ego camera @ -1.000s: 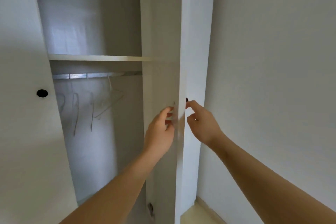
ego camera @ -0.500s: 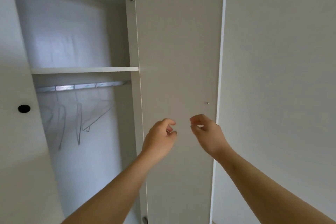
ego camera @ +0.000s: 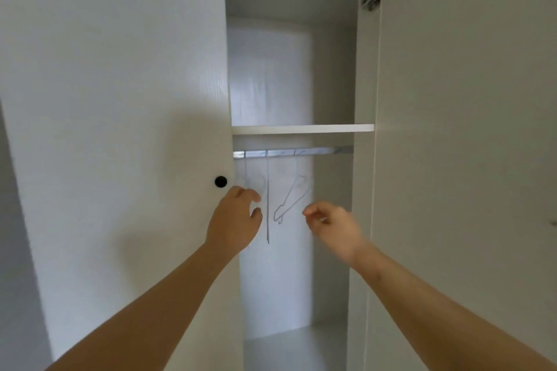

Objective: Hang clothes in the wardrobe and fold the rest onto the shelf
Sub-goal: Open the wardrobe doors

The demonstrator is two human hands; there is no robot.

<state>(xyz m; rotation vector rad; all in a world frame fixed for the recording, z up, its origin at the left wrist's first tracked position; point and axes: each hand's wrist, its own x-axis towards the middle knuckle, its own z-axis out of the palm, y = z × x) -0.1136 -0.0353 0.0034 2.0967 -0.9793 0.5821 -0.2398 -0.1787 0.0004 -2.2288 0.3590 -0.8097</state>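
Both hands reach into the matte white wardrobe [ego camera: 331, 75]. The left hand [ego camera: 235, 220], loosely curled and empty, hovers beside the smooth door's [ego camera: 120, 99] round black knob [ego camera: 221, 181]. The right hand [ego camera: 333, 227] is likewise half-curled and holds nothing. Thin wire hangers [ego camera: 267, 220] dangle from the shiny metal rail [ego camera: 301, 151] under the flat white shelf [ego camera: 301, 129].

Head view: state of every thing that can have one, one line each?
Left door: open.
Right door: open, hinge showing.
Rail: carries the hangers.
Hangers: hanging on the rail, bare, no clothes.
Left hand: fingers loosely curled, holds nothing, by the left door's edge.
Right hand: fingers loosely curled, holds nothing.
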